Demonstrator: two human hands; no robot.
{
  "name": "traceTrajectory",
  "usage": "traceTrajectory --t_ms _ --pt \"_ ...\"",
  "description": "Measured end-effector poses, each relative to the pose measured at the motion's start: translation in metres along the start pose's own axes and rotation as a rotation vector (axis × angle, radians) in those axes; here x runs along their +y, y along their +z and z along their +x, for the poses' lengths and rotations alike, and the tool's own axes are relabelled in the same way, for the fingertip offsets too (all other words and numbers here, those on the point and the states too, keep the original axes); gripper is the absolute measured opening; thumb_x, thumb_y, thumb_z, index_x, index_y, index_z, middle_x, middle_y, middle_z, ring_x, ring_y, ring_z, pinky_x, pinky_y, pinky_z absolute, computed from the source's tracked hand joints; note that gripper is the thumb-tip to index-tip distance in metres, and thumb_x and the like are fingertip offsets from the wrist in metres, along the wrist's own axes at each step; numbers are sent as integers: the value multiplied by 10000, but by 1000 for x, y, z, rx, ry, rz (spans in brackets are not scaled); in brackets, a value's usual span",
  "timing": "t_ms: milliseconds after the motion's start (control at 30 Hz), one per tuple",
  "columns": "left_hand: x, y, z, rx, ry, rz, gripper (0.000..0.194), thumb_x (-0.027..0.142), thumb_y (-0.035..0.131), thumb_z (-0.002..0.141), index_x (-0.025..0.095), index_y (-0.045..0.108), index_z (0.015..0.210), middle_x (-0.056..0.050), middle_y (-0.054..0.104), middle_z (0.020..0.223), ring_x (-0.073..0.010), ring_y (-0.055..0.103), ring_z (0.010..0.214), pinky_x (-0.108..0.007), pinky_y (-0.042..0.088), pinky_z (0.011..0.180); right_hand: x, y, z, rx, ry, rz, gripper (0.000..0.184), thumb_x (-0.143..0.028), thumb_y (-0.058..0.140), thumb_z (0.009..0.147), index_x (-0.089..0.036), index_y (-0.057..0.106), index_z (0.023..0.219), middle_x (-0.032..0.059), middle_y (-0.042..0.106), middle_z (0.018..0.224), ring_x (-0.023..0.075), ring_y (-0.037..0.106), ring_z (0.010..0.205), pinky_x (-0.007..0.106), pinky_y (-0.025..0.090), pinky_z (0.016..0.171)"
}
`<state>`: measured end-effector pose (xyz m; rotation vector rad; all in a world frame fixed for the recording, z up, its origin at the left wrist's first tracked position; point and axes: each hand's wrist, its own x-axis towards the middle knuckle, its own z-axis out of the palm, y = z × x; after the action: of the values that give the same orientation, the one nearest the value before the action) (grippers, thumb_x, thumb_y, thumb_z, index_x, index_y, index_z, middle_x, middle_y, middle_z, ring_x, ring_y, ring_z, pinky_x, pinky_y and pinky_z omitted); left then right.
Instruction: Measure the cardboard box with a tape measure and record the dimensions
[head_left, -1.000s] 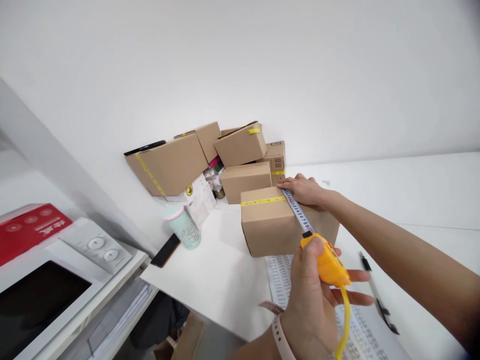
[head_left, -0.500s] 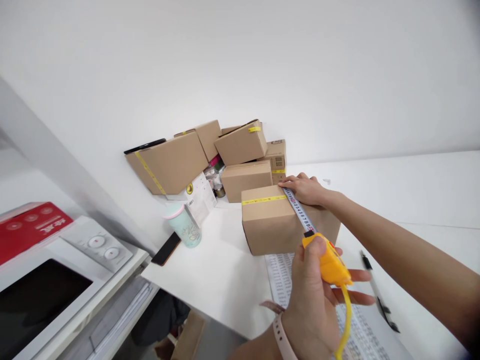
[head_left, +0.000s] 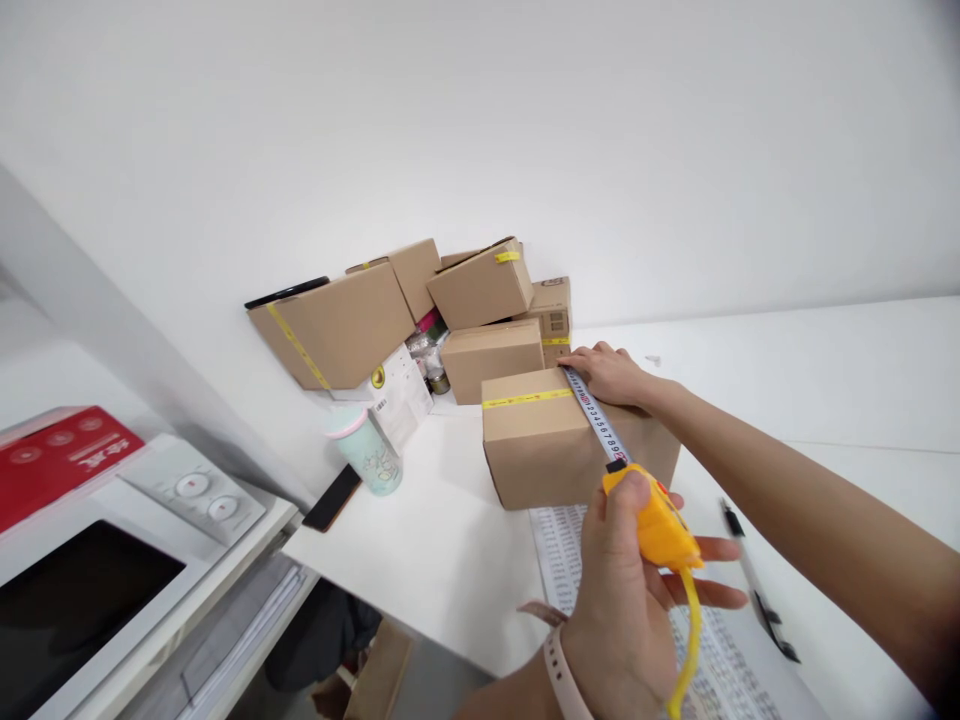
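Note:
My left hand (head_left: 626,590) grips a yellow tape measure (head_left: 664,525), its thumb on top and some fingers sticking out to the right. A yellow wrist cord hangs from the case. The numbered metal blade (head_left: 600,420) runs out across the top of a closed cardboard box (head_left: 547,462) with a strip of yellow tape. My right hand (head_left: 611,375) holds the blade's far end at the box's back edge; its fingertips are partly hidden. Beneath and in front of the box lies a printed sheet (head_left: 559,560), partly covered by my left hand.
More cardboard boxes (head_left: 491,358) are stacked against the wall. A mint tumbler (head_left: 375,462) with a pink lid stands on the left, near a dark flat phone-like object (head_left: 332,498). A black pen (head_left: 761,590) lies on the right. Further left is a microwave (head_left: 90,590).
Almost nothing differs. The view has shifted very slightly, while both hands keep the tape measure stretched over the box.

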<state>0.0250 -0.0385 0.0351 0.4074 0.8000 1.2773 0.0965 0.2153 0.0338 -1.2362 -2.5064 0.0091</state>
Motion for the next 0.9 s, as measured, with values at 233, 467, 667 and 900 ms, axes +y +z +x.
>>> traceTrajectory --t_ms 233,467,667,900 --pt "1 2 -1 18 -3 7 693 672 787 527 223 617 1027 -46 563 1009 -194 701 724 -232 514 465 4 4 3 -7 -12 -13 536 -278 398 893 -326 646 1365 102 619 1364 377 529 1117 561 444 883" --pt "1 3 -1 29 6 15 616 645 756 589 228 611 1017 -43 573 1010 -192 703 718 -237 514 475 4 5 2 -5 -12 3 536 -292 405 896 -305 644 1376 116 592 1402 397 521 1135 596 437 898" --pt "2 -4 -4 29 5 73 585 611 722 623 214 577 1027 -47 583 1022 -161 689 671 -178 406 401 5 -10 0 34 15 63 492 -210 486 820 -287 739 1235 81 639 1352 364 553 1145 531 463 948" --pt "-5 -42 -23 -190 -69 312 711 487 780 580 239 536 1201 -56 552 1064 -170 664 652 -179 391 363 10 -76 -62 349 243 667 270 -371 656 848 -244 786 1048 76 718 1126 264 660 963 435 546 852"
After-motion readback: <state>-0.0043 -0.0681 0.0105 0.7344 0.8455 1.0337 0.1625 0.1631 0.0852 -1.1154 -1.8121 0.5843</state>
